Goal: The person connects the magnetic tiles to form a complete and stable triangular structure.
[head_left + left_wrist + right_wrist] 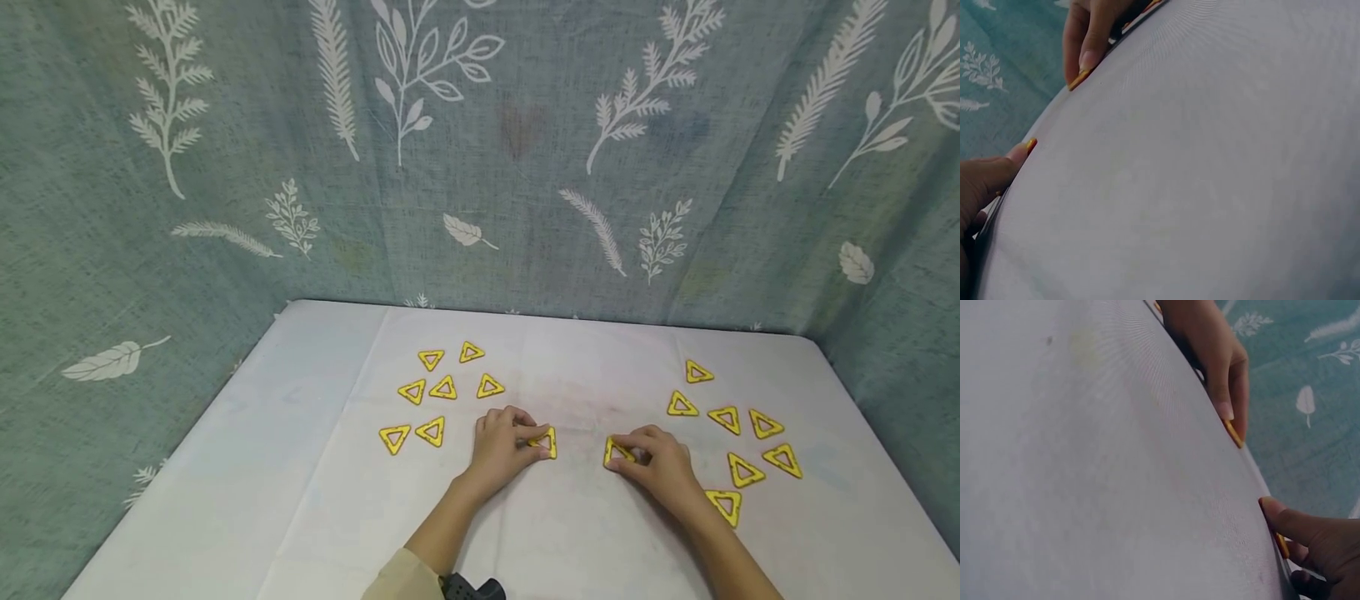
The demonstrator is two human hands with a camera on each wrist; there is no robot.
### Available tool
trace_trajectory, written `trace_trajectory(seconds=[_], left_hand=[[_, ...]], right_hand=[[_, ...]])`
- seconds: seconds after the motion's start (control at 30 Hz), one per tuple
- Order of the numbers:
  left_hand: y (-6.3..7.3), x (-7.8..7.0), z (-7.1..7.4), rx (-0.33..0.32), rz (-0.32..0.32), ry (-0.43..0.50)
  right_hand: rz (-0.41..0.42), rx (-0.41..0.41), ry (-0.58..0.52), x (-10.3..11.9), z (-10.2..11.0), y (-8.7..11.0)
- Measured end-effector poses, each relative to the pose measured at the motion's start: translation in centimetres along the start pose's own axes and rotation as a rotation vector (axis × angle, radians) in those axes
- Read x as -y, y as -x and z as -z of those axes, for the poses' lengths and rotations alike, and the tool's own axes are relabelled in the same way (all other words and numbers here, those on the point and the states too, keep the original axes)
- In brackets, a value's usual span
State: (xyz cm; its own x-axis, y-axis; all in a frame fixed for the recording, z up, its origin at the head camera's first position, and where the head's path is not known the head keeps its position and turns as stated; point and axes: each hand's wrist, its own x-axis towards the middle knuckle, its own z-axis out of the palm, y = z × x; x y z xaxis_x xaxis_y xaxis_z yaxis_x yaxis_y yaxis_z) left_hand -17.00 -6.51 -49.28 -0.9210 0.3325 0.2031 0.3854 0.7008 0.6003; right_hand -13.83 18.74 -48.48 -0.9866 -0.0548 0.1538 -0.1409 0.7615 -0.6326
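Note:
Near the middle of the white table, my left hand [501,448] pinches a yellow triangle piece [553,443] with a triangular hole, one straight side facing right. Across a short gap, my right hand [663,467] pinches a second yellow triangle piece [608,452] between thumb and fingers, its straight side facing left. Both pieces are low at the table surface and apart from each other. In the left wrist view the left-hand piece [1032,145] shows as a thin edge under the thumb. The right wrist view shows the right-hand piece [1281,545] edge-on, partly covered by fingers.
Several more yellow triangles [443,387] lie flat and scattered on the left of the white table [330,517]. Another loose group of yellow triangles [725,419] lies on the right, one beside the right wrist. A green leaf-patterned curtain [517,208] hangs behind and around the table.

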Motion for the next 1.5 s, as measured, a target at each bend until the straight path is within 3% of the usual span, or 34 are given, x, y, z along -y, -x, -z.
trace_trajectory(seconds=[0.63,1.13,1.5], left_hand=[[-0.9,-1.6,-1.3,0.070,-0.062,-0.072],[-1.0,-1.3,-1.3,0.085,-0.082,-0.082],[-0.9,-1.1,-1.5,0.063,-0.095,-0.101]], right_hand=[[0.089,-0.025,-0.026,1.2,-1.4,-0.3],[0.117,0.015,-0.034,1.5,-2.1,-0.8],[0.118,-0.008,-0.038,1.2,-2.7,-0.7]])
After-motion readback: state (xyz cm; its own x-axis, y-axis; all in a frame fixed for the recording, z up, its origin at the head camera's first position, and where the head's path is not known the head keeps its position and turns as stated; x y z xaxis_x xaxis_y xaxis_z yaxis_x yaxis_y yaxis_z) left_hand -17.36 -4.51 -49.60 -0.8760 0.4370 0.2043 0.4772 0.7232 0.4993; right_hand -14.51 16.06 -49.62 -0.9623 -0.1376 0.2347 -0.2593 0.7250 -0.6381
